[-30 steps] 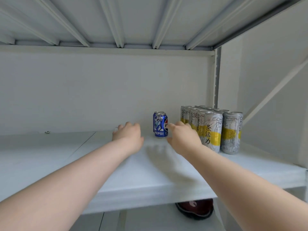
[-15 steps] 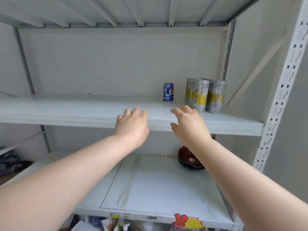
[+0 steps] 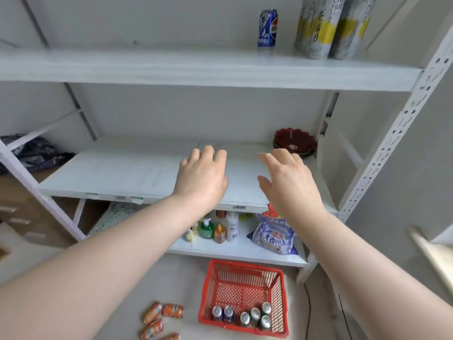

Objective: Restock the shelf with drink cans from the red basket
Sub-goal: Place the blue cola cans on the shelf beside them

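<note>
A red basket stands on the floor below the shelving, with several upright drink cans along its near wall. On the upper shelf a blue Pepsi can stands left of a group of tall silver-and-yellow cans. My left hand and my right hand hover empty in front of the middle shelf, fingers relaxed and spread, well above the basket.
Several orange cans lie on the floor left of the basket. A dark red bowl sits at the middle shelf's back right. Bottles and a detergent bag fill the lower shelf. A perforated white upright frames the right side.
Both hands have drawn back from the upper shelf and come down to middle-shelf height. The view has tilted down, bringing the red basket and the floor into sight.
</note>
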